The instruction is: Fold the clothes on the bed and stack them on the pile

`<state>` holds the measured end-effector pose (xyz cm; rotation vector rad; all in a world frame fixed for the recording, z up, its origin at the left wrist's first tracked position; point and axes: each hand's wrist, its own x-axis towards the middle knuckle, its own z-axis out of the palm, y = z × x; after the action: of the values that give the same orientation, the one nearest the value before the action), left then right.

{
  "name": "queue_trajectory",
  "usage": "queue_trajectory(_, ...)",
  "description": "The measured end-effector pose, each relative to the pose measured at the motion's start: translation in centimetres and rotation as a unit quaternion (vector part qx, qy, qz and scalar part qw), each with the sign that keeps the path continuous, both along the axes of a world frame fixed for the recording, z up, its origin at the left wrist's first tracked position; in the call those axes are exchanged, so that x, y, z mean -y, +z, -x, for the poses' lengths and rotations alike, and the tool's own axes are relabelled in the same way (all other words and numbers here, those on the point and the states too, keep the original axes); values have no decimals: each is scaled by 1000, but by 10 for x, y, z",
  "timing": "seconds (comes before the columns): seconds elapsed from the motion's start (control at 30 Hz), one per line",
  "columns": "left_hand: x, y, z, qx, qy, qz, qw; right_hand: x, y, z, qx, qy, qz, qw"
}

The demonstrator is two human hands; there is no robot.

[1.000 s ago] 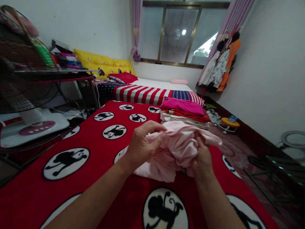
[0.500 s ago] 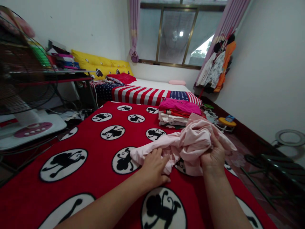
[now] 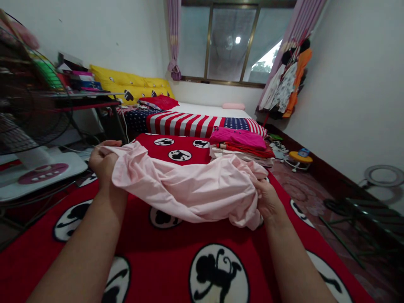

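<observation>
A pale pink garment (image 3: pixel 192 187) hangs stretched between my two hands, above a red blanket (image 3: pixel 151 261) with black monkey figures in white ovals. Its exact kind cannot be made out, as the cloth is bunched and folded. My left hand (image 3: pixel 105 162) is closed on the garment's left end. On the other side my right hand (image 3: pixel 267 195) grips the bunched right end, its fingers partly hidden by the cloth. Just beyond the garment lies a stack of folded clothes (image 3: pixel 238 139) with a magenta piece on top; the pink cloth covers part of its front.
At left stands an electric fan (image 3: pixel 41 164) beside a cluttered desk (image 3: pixel 91 101). Behind the blanket is a bed with a striped, starred cover (image 3: pixel 186 125). On the right are a small yellow stool (image 3: pixel 300 157), a dark folding chair (image 3: pixel 375 219) and hanging clothes (image 3: pixel 288 86).
My left hand has lifted off the blanket and moved far to the left with its end of the garment. The crumpled cloth is now spread wide and raised between both hands.
</observation>
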<state>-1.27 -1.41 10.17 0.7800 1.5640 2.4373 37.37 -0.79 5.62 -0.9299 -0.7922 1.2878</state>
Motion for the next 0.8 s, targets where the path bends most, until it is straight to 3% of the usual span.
queue_trajectory(0.07,-7,-10,15,75,5,5,997,-5,-8,-3,44,-101,27,994)
queue_trajectory(0.17,-17,-28,20,115,10,1,993,-13,-17,-14,47,-243,29,968)
queue_trajectory(0.27,-20,-36,17,73,31,23,997,-17,-20,-22,78,-244,-27,966)
queue_trajectory(0.33,-18,-34,12,-2,82,24,996,-19,-22,-24,156,-246,-46,956)
queue_trajectory(0.4,-13,-26,2,-81,90,11,993,-19,-25,-23,272,-253,-55,927)
queue_trajectory(0.47,-8,-16,-15,-124,-7,8,992,-18,-28,-22,391,-239,-61,887)
queue_trajectory(0.53,-1,-8,-38,-166,-182,53,968,-16,-27,-23,493,-208,-58,843)
queue_trajectory(0.6,6,-8,-63,-252,-343,139,894,-12,-23,-25,575,-175,-38,799)
queue_trajectory(0.67,14,-14,-86,-364,-448,239,781,-7,-15,-29,639,-147,-3,755)
queue_trajectory(0.73,21,-25,-104,-467,-498,314,660,-3,-9,-34,683,-122,38,719)
queue_trajectory(0.8,27,-34,-116,-548,-507,353,564,-1,-6,-38,709,-73,65,698)
